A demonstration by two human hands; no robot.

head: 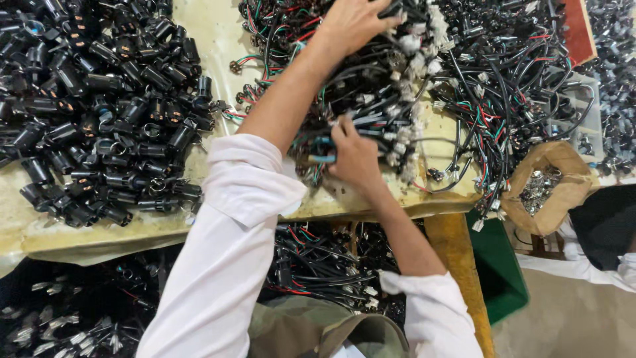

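Wires (371, 122) – right hand (354, 156) fingers pinch them; left hand (354, 23) fingers buried, grip unclear.

1. Left hand (354, 23) lay beyond right hand (354, 159), both on the wire harness heap (397, 86).
2. Socket pile (99, 113) lay left of both hands.
3. Paper bag (546, 185) sat right of right hand.

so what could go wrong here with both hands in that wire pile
1. The left hand and right hand are both dug into the tangled wire harnesses; pulling one out may drag neighbours along and snag their white connectors.
2. Some wires already hang over the table edge, so a tug could send them to the floor.
3. The open paper bag of metal parts sits close by; a dragged wire might tip it.
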